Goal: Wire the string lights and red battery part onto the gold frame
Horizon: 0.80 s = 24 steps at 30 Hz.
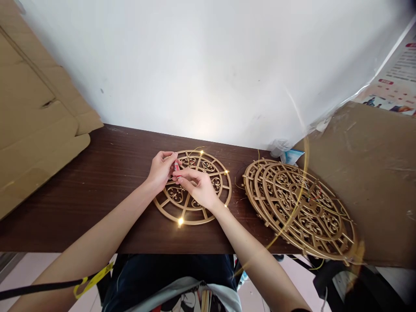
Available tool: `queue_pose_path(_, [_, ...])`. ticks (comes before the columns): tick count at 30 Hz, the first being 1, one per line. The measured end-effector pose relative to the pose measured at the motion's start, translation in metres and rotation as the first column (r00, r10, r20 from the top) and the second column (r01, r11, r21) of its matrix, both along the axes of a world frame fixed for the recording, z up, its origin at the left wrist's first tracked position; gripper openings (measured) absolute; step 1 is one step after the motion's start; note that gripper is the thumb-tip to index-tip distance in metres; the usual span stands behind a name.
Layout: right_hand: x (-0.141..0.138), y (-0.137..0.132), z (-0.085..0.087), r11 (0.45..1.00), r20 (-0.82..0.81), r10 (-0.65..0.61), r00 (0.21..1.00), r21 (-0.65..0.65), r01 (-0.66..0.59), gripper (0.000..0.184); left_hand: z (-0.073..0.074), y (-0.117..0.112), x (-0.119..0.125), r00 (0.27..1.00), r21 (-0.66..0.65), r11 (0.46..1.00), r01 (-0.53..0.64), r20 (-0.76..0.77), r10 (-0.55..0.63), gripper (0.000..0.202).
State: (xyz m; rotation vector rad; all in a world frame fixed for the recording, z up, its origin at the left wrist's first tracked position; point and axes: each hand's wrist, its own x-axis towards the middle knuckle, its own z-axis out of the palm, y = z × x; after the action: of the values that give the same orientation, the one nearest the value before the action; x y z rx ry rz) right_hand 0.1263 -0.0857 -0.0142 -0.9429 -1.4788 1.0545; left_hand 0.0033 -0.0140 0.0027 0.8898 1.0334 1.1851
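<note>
A small red tube [176,166] with pale markings is between my two hands, above a gold openwork disc [191,222]. My left hand [161,170] pinches the tube's upper part between thumb and fingers. At its lower end, my right hand [197,187] closes thumb and fingertips on a red tip; I cannot tell whether that is a separate piece. The disc lies flat on the dark wooden table [130,234], partly hidden under my hands and wrists. Small lights glow on its rim, and a thin wire [196,149] sticks out near its far edge.
Several similar gold discs [302,208] lie stacked at the right, overhanging the front edge. Behind them are a clear plastic cup [280,147] and a blue-and-white packet [292,156]. Cardboard stands left [39,108] and right [373,173]; a white wall [195,78] bounds the back.
</note>
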Motion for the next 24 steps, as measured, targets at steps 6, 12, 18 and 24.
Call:
queue_pose_path(6, [0.0003, 0.0018, -0.0031, 1.0, 0.011, -0.022, 1.0, 0.015, 0.022, 0.02, -0.0006, -0.0007, 0.0005, 1.0, 0.021, 1.0, 0.01, -0.009, -0.01, 0.022])
queue_pose_path(12, [-0.0006, 0.0033, -0.0069, 1.0, 0.017, -0.022, 1.0, 0.01, 0.021, 0.02, -0.0032, 0.0001, 0.0, 1.0, 0.018, 1.0, 0.014, -0.015, -0.014, 0.023])
queue_pose_path(18, [-0.0001, 0.001, -0.0018, 1.0, 0.032, -0.011, 0.999, 0.007, 0.011, 0.023, -0.0015, 0.0001, -0.0017, 0.999, 0.024, 0.999, 0.03, -0.021, -0.03, 0.022])
queue_pose_path(24, [0.0001, 0.0, -0.0006, 1.0, 0.035, -0.01, 0.999, -0.004, 0.01, 0.024, 0.0009, -0.0011, -0.0016, 0.999, 0.016, 0.999, 0.041, -0.017, -0.041, 0.024])
